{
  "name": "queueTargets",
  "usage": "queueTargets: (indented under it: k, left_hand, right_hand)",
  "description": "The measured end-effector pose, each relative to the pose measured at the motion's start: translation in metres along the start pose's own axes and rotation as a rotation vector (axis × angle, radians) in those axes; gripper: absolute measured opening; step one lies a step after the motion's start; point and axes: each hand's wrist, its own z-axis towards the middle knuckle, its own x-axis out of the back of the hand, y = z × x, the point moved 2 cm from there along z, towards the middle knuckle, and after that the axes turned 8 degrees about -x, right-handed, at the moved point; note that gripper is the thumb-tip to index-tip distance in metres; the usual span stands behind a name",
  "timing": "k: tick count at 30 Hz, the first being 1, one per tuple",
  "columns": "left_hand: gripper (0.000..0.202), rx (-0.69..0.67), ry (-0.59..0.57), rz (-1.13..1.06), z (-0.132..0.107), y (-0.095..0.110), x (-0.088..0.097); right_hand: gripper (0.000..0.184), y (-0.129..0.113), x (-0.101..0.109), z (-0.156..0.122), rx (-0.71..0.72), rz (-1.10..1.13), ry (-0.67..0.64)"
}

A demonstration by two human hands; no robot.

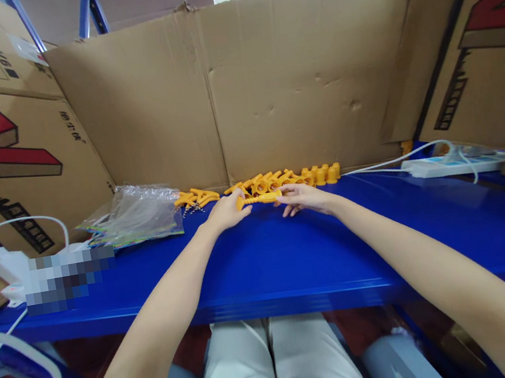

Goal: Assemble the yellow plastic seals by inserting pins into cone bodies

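A slim orange plastic piece (261,198) lies crosswise just above the blue shelf top (268,257), gripped at both ends. My left hand (227,212) pinches its left end and my right hand (305,196) holds its right end with fingers spread over the table. Right behind it, several similar orange plastic pieces (280,180) are lined up against the cardboard back wall (264,84). A few more orange pieces with small chains (196,198) lie to the left of that row.
A heap of clear plastic bags (136,218) lies at the left. A white charger with a cable (8,265) sits at the far left. A white power strip (451,163) and its cord lie at the right. Cardboard boxes (10,158) wall both sides.
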Motion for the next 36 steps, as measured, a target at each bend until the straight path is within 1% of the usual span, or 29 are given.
queueTargets:
  k: [2, 4, 6, 11, 13, 17, 23, 26, 30, 36]
  left_hand:
    - [0.039, 0.015, -0.002, 0.005, 0.000, 0.001, 0.001]
    - [0.038, 0.018, -0.001, 0.007, 0.000, 0.001, 0.001]
    - [0.037, 0.008, 0.001, 0.004, 0.000, 0.001, 0.001]
    - [0.038, 0.005, 0.018, -0.003, 0.000, 0.000, -0.001]
    - [0.038, 0.004, 0.020, -0.001, 0.000, 0.000, -0.002]
    - [0.038, -0.003, 0.010, 0.006, 0.000, 0.001, -0.002]
    - [0.039, 0.008, 0.014, 0.013, 0.000, 0.004, -0.001]
    - [0.039, 0.005, 0.016, 0.008, -0.001, 0.005, -0.001]
    - [0.040, 0.004, 0.011, 0.011, -0.001, 0.005, 0.000]
    - [0.039, -0.009, 0.007, 0.061, -0.002, 0.006, 0.003]
  right_hand:
    - [0.047, 0.001, 0.002, 0.002, 0.023, 0.011, 0.028]
    - [0.050, 0.003, 0.004, 0.004, 0.038, 0.019, 0.034]
    - [0.046, 0.004, 0.005, 0.007, 0.057, 0.020, 0.032]
    - [0.029, 0.006, 0.007, 0.009, 0.073, 0.002, 0.050]
    - [0.026, 0.005, 0.006, 0.009, 0.079, -0.017, 0.056]
    - [0.026, 0.003, 0.006, 0.006, 0.113, -0.046, 0.044]
    - [0.035, -0.001, 0.006, 0.005, 0.152, -0.066, 0.054]
    - [0.033, -0.003, 0.005, 0.003, 0.161, -0.086, 0.074]
    - [0.029, -0.005, 0.002, -0.001, 0.154, -0.084, 0.095]
    - [0.030, -0.004, -0.001, -0.002, 0.090, -0.039, 0.093]
